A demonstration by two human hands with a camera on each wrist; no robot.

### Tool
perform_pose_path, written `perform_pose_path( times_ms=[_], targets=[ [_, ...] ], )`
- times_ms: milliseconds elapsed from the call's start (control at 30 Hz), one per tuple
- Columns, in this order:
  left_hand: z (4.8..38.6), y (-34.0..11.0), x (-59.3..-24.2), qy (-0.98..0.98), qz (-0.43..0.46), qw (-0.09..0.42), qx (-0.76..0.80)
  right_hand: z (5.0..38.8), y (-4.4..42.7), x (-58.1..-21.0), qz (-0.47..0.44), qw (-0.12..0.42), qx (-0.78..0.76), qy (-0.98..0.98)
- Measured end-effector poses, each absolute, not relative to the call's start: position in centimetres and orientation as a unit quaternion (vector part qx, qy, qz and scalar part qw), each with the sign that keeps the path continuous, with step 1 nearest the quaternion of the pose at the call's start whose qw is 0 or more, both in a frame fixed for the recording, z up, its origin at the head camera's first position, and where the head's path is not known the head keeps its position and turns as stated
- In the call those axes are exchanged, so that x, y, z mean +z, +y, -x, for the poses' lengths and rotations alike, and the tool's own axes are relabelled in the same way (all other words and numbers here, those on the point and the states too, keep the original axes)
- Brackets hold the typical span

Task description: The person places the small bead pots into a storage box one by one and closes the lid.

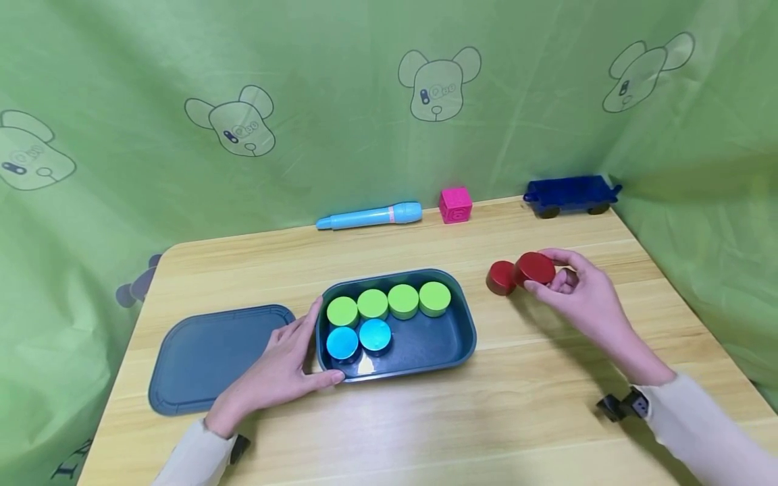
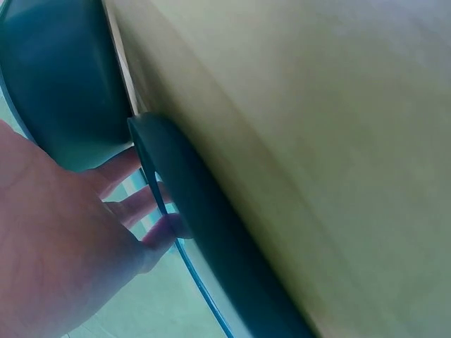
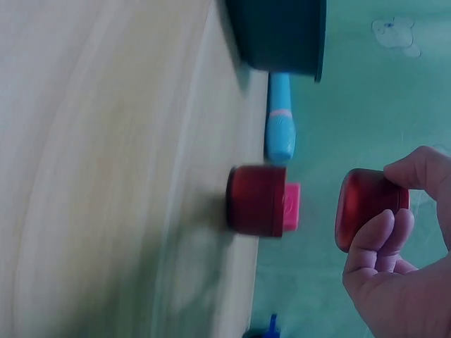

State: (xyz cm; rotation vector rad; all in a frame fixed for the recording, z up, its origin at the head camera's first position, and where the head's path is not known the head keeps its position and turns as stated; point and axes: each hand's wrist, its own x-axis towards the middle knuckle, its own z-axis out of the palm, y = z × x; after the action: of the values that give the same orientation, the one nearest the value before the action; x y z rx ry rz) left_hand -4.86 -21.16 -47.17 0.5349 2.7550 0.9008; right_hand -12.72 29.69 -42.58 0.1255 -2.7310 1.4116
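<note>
My right hand (image 1: 586, 293) holds a red round block (image 1: 535, 268) between thumb and fingers, raised off the table in the right wrist view. Beside it a second red round block (image 3: 257, 201) stands on the wood. My left hand (image 1: 282, 361) lies at the left end of a dark blue-green box (image 1: 425, 344), its thumb stretched along the front corner and its fingers along the left wall. Inside the box, several light green round blocks (image 1: 404, 301) line the back, with two blue round blocks (image 1: 375, 336) in front at the left.
The flat dark lid (image 1: 219, 358) lies left of the box, partly beneath my left hand. Along the back edge are a blue toy microphone-like stick (image 1: 367, 217), a pink cube (image 1: 456, 205) and a dark blue toy wagon (image 1: 571, 196). A green curtain (image 1: 340, 101) hangs behind the table.
</note>
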Motion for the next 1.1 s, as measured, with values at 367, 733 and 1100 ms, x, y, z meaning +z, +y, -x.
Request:
perform_pose_path(
  times_ms=[367,733,1100],
  targets=[
    [5.0,-21.1,-47.0,0.931,-0.179,0.099,0.303,11.1,25.8,-41.9,-0.101,0.032,0.466,-0.879],
    [5.1,-21.0,-46.9,0.931,-0.182,0.095,0.301,10.3,21.8,-41.6,-0.156,-0.016,0.453,-0.877],
    [4.8,-21.2,-47.1,0.933,-0.177,0.094,0.299,10.3,17.7,-42.3,-0.227,-0.065,0.407,-0.882]
  ],
)
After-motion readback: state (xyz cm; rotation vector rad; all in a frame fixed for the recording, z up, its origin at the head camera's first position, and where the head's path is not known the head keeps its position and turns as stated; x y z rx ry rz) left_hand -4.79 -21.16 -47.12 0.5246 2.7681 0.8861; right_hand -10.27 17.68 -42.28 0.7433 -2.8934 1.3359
